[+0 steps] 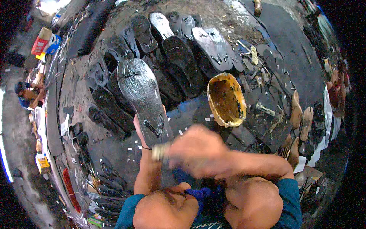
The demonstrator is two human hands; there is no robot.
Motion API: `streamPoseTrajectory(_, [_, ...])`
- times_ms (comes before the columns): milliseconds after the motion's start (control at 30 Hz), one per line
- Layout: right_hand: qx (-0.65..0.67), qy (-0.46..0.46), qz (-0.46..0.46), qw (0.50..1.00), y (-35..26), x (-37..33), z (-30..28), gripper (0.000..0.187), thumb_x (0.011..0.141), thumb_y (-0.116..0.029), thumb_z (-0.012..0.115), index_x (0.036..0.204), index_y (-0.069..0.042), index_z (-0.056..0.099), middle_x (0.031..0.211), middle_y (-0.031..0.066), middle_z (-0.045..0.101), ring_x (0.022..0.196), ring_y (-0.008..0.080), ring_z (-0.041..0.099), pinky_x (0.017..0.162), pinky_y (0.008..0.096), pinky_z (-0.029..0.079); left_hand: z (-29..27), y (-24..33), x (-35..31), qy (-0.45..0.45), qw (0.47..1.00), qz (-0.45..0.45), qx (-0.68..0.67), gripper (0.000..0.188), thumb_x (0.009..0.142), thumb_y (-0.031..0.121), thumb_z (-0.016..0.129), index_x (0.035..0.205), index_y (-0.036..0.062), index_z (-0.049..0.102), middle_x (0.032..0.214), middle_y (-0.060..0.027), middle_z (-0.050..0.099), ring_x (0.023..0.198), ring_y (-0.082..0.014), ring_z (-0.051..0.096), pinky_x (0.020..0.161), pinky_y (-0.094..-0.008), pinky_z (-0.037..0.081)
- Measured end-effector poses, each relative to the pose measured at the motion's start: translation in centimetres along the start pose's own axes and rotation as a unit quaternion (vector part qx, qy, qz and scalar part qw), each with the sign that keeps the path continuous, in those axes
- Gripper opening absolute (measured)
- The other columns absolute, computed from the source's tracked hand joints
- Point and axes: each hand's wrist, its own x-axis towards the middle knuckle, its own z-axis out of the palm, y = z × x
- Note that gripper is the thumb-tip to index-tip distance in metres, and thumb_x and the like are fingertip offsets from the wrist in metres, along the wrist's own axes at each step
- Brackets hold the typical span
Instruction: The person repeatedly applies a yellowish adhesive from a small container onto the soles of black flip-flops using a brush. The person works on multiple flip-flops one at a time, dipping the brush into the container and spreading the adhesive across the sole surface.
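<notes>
My left hand [138, 131] grips a black shoe sole [142, 89] from beneath, its fingers partly hidden. The sole's upward face shines with a wet-looking coat, brightest at its wide far end, and a dark strap-like piece lies near its narrow end. Smeared by motion, my right hand [202, 150] is closed around a short, pale brush-like tool [161, 152] at the sole's near end. I cannot tell whether the tool touches the sole. Just beyond my right hand is a yellow tub [230, 124] with a dark, crusted inside.
Several dark soles [183, 63] lie beyond my hands, among them a shiny pale pair [213, 45]. Wooden shoe lasts [306, 120] lie at the right. Scraps [265, 108] litter the floor near the tub. Another person [30, 93] sits at the far left.
</notes>
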Motion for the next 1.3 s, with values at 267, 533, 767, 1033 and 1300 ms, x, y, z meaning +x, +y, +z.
streamPoseTrajectory(267, [-0.193, -0.015, -0.11, 0.975, 2.7, 5.7, -3.4, 0.048, 0.07, -0.024, 0.075, 0.117, -0.018, 0.069, 0.099, 0.0029, 0.069, 0.089, 0.0245, 0.065, 0.072, 0.0412, 0.048, -3.5, -4.0, -2.7, 0.138, 0.97, -0.108, 0.171, 0.04, 0.103, 0.034, 0.041, 0.124, 0.0042, 0.058, 0.116, -0.0114, 0.066, 0.103, -0.0229, 0.066, 0.097, -0.0404, 0.052])
streamPoseTrajectory(533, [-0.125, -0.037, -0.138, 0.982, 0.1, 1.3, -0.5, 0.04, 0.073, -0.021, 0.071, 0.113, -0.014, 0.071, 0.097, 0.0, 0.067, 0.084, 0.0216, 0.064, 0.071, 0.0355, 0.05, 3.9, -1.2, -0.4, -0.055, 0.973, -0.211, -0.071, 0.046, 0.103, 0.039, 0.04, 0.12, 0.0032, 0.063, 0.109, -0.0137, 0.07, 0.096, -0.0245, 0.069, 0.089, -0.0356, 0.056])
streamPoseTrajectory(767, [-0.007, -0.121, -0.002, 0.993, 0.5, -1.0, -0.8, 0.04, 0.079, -0.017, 0.075, 0.119, -0.013, 0.071, 0.096, 0.0032, 0.068, 0.087, 0.0207, 0.064, 0.074, 0.035, 0.047, 4.5, -0.5, 3.8, 0.169, 0.978, -0.037, 0.119, 0.046, 0.102, 0.033, 0.032, 0.11, 0.0018, 0.064, 0.091, -0.0153, 0.071, 0.075, -0.0282, 0.07, 0.071, -0.0413, 0.058])
streamPoseTrajectory(1033, [-0.035, 0.084, 0.238, 0.967, 2.9, -5.1, -4.0, 0.022, 0.087, -0.012, 0.074, 0.107, -0.003, 0.07, 0.097, 0.0113, 0.072, 0.089, 0.026, 0.069, 0.081, 0.0368, 0.052, 3.5, -3.8, 26.3, 0.043, 0.947, -0.102, 0.302, 0.029, 0.102, 0.031, 0.045, 0.104, 0.0113, 0.066, 0.09, -0.0015, 0.069, 0.076, -0.0162, 0.064, 0.066, -0.0301, 0.055])
streamPoseTrajectory(1300, [-0.022, 0.114, 0.385, 0.915, 3.6, -7.7, -6.1, 0.021, 0.088, -0.017, 0.074, 0.105, -0.004, 0.071, 0.097, 0.013, 0.074, 0.091, 0.0278, 0.072, 0.084, 0.0385, 0.054, 3.8, -10.9, 37.5, 0.219, 0.948, 0.018, 0.229, 0.014, 0.092, 0.008, 0.054, 0.09, -0.0018, 0.064, 0.089, -0.0105, 0.068, 0.07, -0.0244, 0.066, 0.061, -0.0379, 0.054])
